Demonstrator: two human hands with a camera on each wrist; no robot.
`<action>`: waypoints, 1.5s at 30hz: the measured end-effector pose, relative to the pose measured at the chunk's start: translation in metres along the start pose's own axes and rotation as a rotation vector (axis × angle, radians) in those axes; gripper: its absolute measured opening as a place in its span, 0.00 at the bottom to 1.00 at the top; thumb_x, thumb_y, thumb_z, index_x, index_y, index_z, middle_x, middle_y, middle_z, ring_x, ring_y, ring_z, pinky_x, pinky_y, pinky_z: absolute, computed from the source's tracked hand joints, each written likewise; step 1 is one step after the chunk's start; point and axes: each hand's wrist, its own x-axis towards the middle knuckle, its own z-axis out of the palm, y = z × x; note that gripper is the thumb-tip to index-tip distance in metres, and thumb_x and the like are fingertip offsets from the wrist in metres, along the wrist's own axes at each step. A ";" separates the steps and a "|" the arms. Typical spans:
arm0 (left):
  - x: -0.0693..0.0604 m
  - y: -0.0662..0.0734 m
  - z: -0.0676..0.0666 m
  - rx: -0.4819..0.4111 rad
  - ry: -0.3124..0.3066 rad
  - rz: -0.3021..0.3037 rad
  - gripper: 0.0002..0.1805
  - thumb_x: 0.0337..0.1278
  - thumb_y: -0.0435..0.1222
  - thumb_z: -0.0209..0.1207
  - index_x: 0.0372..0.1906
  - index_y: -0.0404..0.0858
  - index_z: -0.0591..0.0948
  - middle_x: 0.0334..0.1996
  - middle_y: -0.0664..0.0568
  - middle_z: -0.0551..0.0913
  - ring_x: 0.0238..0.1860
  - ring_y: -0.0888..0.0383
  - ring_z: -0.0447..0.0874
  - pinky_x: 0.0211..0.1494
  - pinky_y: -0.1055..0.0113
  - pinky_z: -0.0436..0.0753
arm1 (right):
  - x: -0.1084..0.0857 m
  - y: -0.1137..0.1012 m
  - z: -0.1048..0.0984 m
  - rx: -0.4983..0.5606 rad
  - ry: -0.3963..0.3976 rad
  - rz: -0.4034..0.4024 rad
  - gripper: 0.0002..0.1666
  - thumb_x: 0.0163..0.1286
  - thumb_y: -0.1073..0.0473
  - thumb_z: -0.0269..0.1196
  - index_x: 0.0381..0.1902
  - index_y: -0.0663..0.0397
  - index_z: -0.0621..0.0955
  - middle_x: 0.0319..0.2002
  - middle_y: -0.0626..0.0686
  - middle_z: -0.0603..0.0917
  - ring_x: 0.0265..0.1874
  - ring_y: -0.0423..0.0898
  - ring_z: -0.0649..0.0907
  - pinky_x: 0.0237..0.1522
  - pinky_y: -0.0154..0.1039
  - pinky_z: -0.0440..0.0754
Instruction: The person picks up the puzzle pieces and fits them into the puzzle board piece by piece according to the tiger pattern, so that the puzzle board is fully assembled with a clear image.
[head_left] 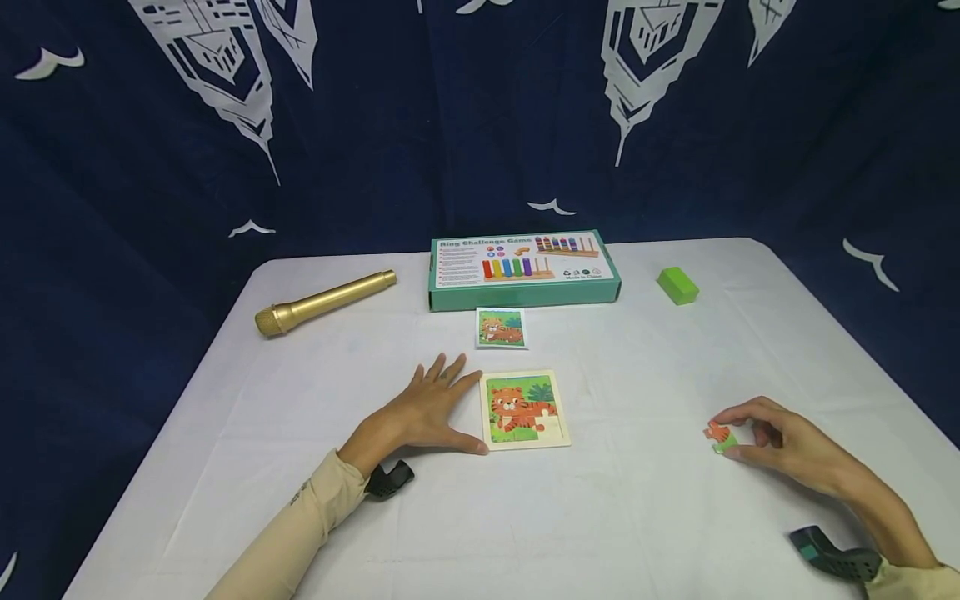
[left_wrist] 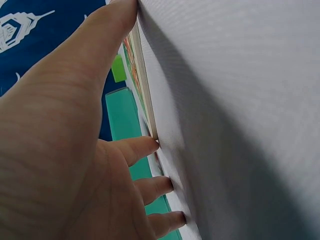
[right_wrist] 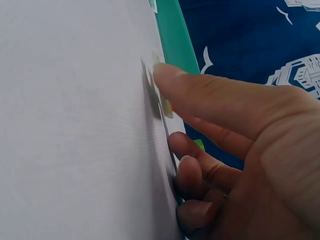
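A square tiger puzzle board (head_left: 525, 410) with a pale wooden rim lies mid-table; its lower right corner shows bare wood. My left hand (head_left: 427, 410) rests flat beside it, fingers spread, thumb and index finger touching its left edge; the left wrist view shows the board's edge (left_wrist: 145, 95) between them. Off to the right, my right hand (head_left: 787, 442) pinches an orange and green puzzle piece (head_left: 721, 437) between thumb and index finger. In the right wrist view only a sliver of that piece (right_wrist: 169, 109) shows behind the thumb. Behind the board lies a small tiger picture card (head_left: 502, 328).
At the back of the white-covered table (head_left: 615, 517) lies a teal Ring Challenge Game box (head_left: 525, 296), just behind the card. A gold microphone (head_left: 326, 303) lies back left, a green block (head_left: 678, 286) back right. A dark blue patterned curtain (head_left: 450, 125) hangs behind.
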 end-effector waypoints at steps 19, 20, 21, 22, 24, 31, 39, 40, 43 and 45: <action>0.001 -0.001 0.001 0.007 0.001 -0.006 0.61 0.35 0.70 0.64 0.76 0.48 0.55 0.77 0.45 0.42 0.76 0.42 0.33 0.73 0.40 0.40 | 0.003 -0.006 0.003 0.056 -0.021 0.075 0.21 0.57 0.69 0.69 0.49 0.59 0.79 0.31 0.45 0.75 0.23 0.39 0.71 0.22 0.34 0.66; 0.001 -0.001 0.001 0.006 0.003 -0.005 0.61 0.35 0.70 0.64 0.76 0.48 0.55 0.77 0.45 0.42 0.76 0.41 0.33 0.73 0.40 0.40 | 0.004 -0.007 0.004 0.032 -0.017 0.077 0.21 0.56 0.68 0.70 0.49 0.59 0.80 0.31 0.45 0.74 0.23 0.39 0.70 0.22 0.34 0.65; 0.001 -0.001 0.001 0.006 0.003 -0.006 0.61 0.35 0.70 0.64 0.76 0.48 0.55 0.77 0.45 0.42 0.76 0.42 0.33 0.73 0.40 0.40 | 0.005 -0.008 0.004 0.010 -0.014 0.082 0.21 0.55 0.68 0.70 0.48 0.58 0.80 0.31 0.45 0.73 0.23 0.38 0.68 0.21 0.34 0.64; 0.001 -0.001 0.001 0.004 0.004 -0.005 0.61 0.35 0.70 0.64 0.76 0.48 0.55 0.77 0.45 0.42 0.76 0.42 0.33 0.73 0.40 0.40 | 0.005 -0.008 0.005 -0.006 -0.010 0.085 0.21 0.54 0.68 0.71 0.48 0.58 0.80 0.31 0.45 0.72 0.23 0.38 0.68 0.21 0.34 0.63; 0.001 -0.001 0.002 -0.002 0.005 -0.005 0.61 0.35 0.70 0.64 0.76 0.48 0.55 0.77 0.45 0.42 0.76 0.42 0.33 0.73 0.40 0.40 | 0.005 -0.009 0.006 -0.035 0.000 0.089 0.20 0.53 0.68 0.71 0.45 0.58 0.81 0.30 0.45 0.71 0.23 0.38 0.67 0.21 0.34 0.63; 0.001 -0.001 0.001 -0.008 0.003 -0.003 0.61 0.35 0.70 0.64 0.75 0.47 0.55 0.77 0.45 0.42 0.76 0.42 0.33 0.73 0.41 0.39 | 0.004 -0.009 0.008 -0.077 0.013 0.083 0.16 0.53 0.69 0.71 0.40 0.56 0.82 0.30 0.46 0.71 0.24 0.37 0.66 0.22 0.33 0.62; 0.001 -0.001 0.001 -0.009 0.004 -0.002 0.61 0.35 0.70 0.64 0.76 0.48 0.55 0.77 0.45 0.42 0.76 0.42 0.33 0.73 0.40 0.39 | 0.004 -0.014 0.011 -0.098 0.045 0.061 0.18 0.48 0.64 0.75 0.38 0.51 0.82 0.30 0.44 0.72 0.21 0.36 0.66 0.19 0.33 0.62; 0.001 -0.001 0.001 -0.008 0.003 -0.002 0.61 0.35 0.70 0.64 0.76 0.47 0.55 0.77 0.45 0.42 0.76 0.42 0.33 0.73 0.40 0.39 | 0.005 -0.015 0.011 -0.102 0.048 0.060 0.18 0.49 0.64 0.75 0.38 0.51 0.82 0.30 0.44 0.72 0.20 0.36 0.66 0.19 0.33 0.62; 0.001 -0.001 0.001 -0.011 0.002 -0.004 0.61 0.35 0.70 0.64 0.76 0.48 0.55 0.77 0.45 0.42 0.76 0.42 0.32 0.73 0.40 0.39 | 0.005 -0.015 0.012 -0.096 0.049 0.064 0.18 0.49 0.65 0.74 0.39 0.53 0.81 0.30 0.44 0.73 0.21 0.36 0.65 0.20 0.33 0.62; 0.001 -0.001 0.001 -0.012 -0.001 -0.006 0.61 0.35 0.70 0.64 0.76 0.48 0.55 0.77 0.46 0.42 0.76 0.42 0.32 0.73 0.41 0.39 | 0.005 -0.016 0.013 -0.079 0.051 0.077 0.19 0.49 0.66 0.74 0.40 0.54 0.81 0.30 0.45 0.74 0.22 0.37 0.66 0.20 0.33 0.63</action>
